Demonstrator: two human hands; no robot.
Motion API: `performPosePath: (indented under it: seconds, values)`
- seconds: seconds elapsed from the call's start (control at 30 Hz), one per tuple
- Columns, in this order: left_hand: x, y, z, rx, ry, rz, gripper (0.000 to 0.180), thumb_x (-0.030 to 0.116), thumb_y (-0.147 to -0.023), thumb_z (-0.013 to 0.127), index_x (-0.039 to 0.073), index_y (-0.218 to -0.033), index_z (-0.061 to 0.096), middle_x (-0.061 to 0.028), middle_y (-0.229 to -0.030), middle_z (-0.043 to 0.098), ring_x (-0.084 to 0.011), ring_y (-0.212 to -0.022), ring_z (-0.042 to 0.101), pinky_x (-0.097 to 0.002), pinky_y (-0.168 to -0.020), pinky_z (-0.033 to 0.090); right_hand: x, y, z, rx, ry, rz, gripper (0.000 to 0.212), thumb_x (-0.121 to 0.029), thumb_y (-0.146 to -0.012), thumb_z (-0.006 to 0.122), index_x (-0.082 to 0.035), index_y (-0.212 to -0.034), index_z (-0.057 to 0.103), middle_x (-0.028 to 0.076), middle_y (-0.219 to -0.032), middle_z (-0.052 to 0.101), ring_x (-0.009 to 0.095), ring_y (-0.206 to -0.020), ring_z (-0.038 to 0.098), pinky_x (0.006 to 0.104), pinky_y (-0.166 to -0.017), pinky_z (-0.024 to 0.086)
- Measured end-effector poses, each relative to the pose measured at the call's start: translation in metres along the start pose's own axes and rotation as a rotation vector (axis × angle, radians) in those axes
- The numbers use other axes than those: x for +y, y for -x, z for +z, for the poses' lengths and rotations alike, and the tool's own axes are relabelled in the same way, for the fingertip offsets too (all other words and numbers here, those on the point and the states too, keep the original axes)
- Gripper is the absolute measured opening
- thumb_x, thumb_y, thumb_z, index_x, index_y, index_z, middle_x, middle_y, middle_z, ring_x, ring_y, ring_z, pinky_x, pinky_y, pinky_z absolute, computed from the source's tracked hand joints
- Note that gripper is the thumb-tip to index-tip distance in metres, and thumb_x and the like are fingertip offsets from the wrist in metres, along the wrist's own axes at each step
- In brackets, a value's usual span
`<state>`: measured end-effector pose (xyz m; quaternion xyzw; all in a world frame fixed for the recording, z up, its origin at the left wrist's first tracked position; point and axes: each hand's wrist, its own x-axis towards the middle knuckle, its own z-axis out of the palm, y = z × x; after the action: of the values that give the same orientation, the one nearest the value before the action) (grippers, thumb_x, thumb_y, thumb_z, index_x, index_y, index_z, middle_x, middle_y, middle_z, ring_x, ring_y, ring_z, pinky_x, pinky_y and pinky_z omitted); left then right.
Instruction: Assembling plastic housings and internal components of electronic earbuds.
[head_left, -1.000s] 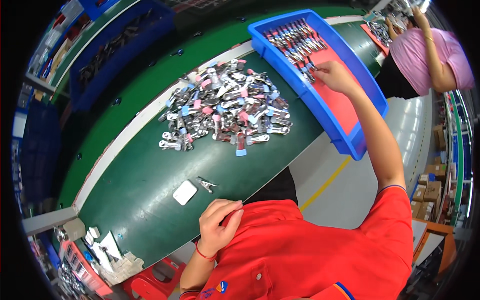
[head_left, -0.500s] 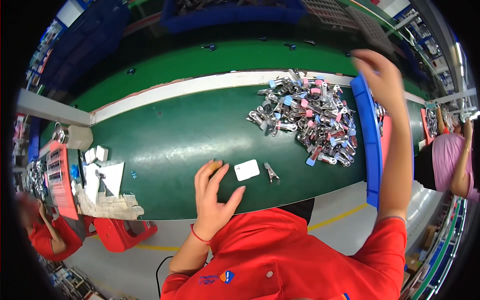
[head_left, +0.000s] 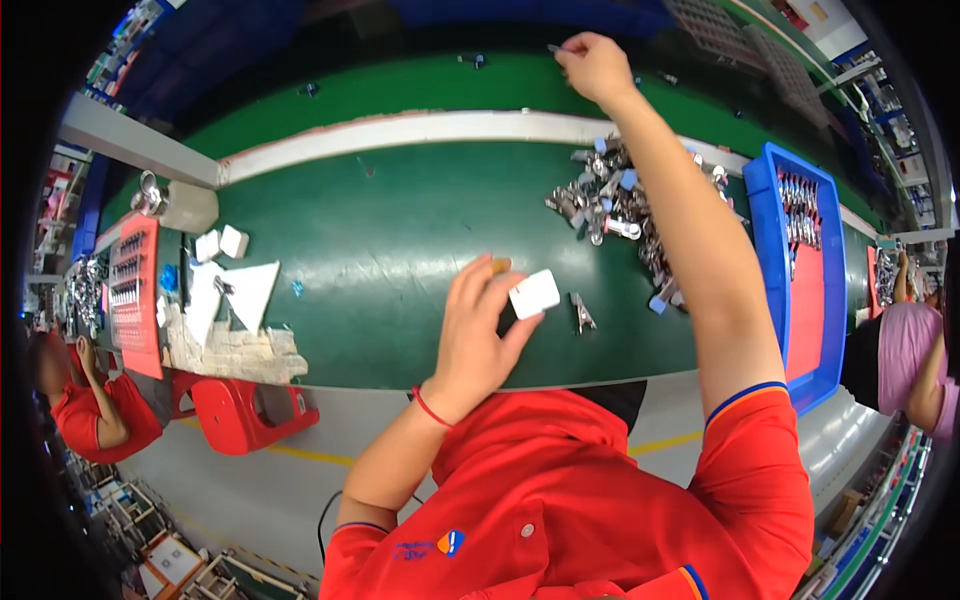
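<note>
My left hand (head_left: pixel 478 335) is at the front middle of the green table, with thumb and forefinger closed on the edges of a small white block (head_left: pixel 535 295). A tan cover wraps one of its fingertips. Just right of the block lies a single metal clip (head_left: pixel 582 313). Far out over the green belt (head_left: pixel 420 85), my right hand (head_left: pixel 597 68) pinches a small, thin dark part (head_left: pixel 556 48), too small to name exactly. Under my right forearm spreads a heap of metal clips (head_left: pixel 603 197) with blue pads, partly hidden by the arm.
At right stands a blue tray (head_left: pixel 766 210) with clips in rows over a red sheet. A white ledge (head_left: pixel 400 130) divides table and belt; small dark parts lie on the belt. Left are white blocks (head_left: pixel 234 241), a red rack (head_left: pixel 137 300) and a red stool (head_left: pixel 235 410). People sit on both sides.
My right hand has moved from near the blue tray, leftward and farther out over the belt, and now pinches a small part. My left hand has closed on the white block.
</note>
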<state>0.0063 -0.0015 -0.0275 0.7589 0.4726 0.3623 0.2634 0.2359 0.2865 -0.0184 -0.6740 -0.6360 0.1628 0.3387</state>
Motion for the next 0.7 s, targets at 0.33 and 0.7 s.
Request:
performPosePath:
  seconds: [0.33, 0.7]
  values:
    - [0.012, -0.013, -0.008, -0.021, 0.537, -0.134, 0.044, 0.000, -0.078, 0.077, 0.000, -0.118, 0.061, -0.0107, -0.105, 0.065, -0.0198, -0.089, 0.070, -0.0293, -0.079, 0.058, -0.066, 0.263, -0.093, -0.311, -0.331, -0.338, 0.023, -0.002, -0.079, 0.075, -0.001, -0.102, 0.073, 0.010, -0.098, 0.069, 0.020, -0.090, 0.066, 0.0312, -0.077, 0.053]
    - [0.028, -0.005, -0.002, -0.185, 0.806, -0.158, 0.047, -0.004, -0.076, 0.078, 0.000, -0.120, 0.062, -0.0119, -0.115, 0.062, -0.0207, -0.103, 0.066, -0.0317, -0.086, 0.058, -0.037, 0.288, -0.104, -0.432, -0.734, -0.087, 0.040, 0.005, -0.076, 0.075, -0.001, -0.115, 0.067, 0.008, -0.103, 0.061, 0.016, -0.089, 0.060, 0.0295, -0.077, 0.052]
